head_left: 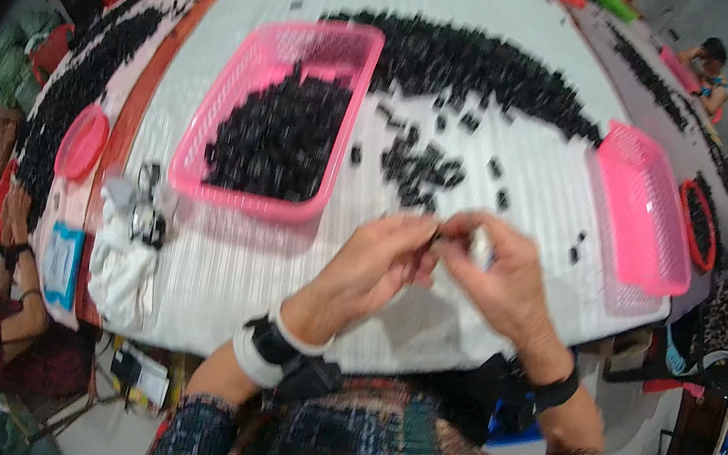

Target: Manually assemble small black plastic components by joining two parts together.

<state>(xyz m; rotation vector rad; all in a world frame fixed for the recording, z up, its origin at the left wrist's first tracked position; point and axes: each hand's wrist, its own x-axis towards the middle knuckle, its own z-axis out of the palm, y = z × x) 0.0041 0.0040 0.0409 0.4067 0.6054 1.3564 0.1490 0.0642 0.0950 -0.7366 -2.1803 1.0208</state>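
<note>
Left hand (366, 265) and right hand (508, 282) clamp their grip on a small black plastic-looking piece (437, 236), likely light, stiff, best pinched by its edges.

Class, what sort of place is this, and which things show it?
Probably a workshop for handwork on small parts: a long heap of small, black, plastic-looking pieces, a pink, rectangular, perforated plastic basket holding more, and another person's bare forearm at the left.
</note>
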